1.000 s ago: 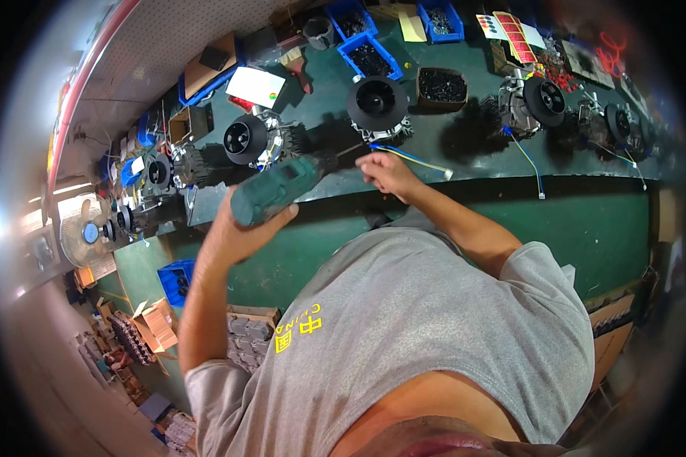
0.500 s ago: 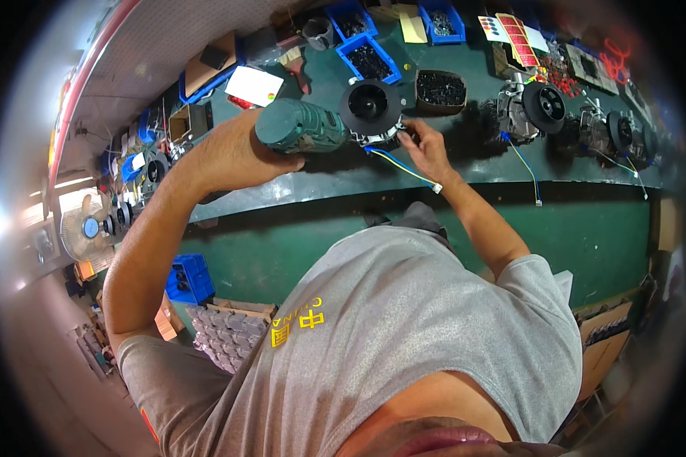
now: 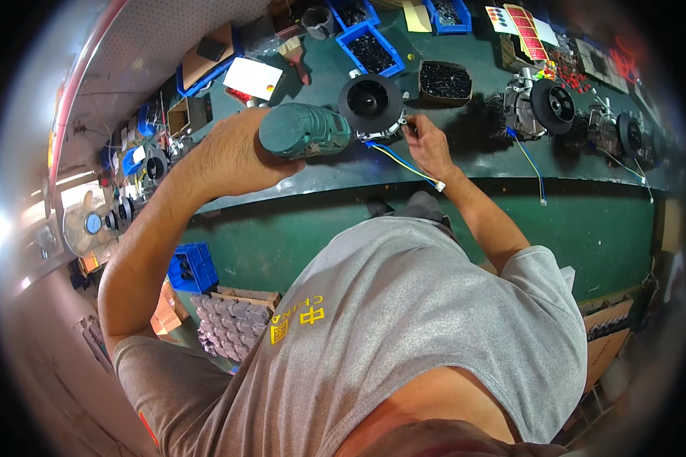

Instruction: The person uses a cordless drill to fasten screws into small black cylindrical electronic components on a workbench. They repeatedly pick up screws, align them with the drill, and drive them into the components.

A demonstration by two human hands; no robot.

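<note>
My left hand (image 3: 240, 156) is wrapped round a green power drill (image 3: 303, 131), held level with its front end against the left side of a blower motor (image 3: 370, 103). This motor has a round black fan wheel on a silver housing and stands on the bench. At the housing's right edge, my right hand (image 3: 432, 148) has thumb and fingers closed on it; their tips are partly hidden. Blue and yellow wires (image 3: 400, 162) run from the motor towards my right wrist and end in a white plug (image 3: 439, 186).
A box of black screws (image 3: 444, 81) stands right behind the motor, with a blue parts bin (image 3: 370, 50) farther back. More motors (image 3: 537, 107) line the bench to the right. A brush (image 3: 297, 61) and a white card (image 3: 252, 78) lie behind the drill.
The view has shifted slightly. My left hand still holds the drill at the motor, and my right fingers have drawn closer together at its right edge.
</note>
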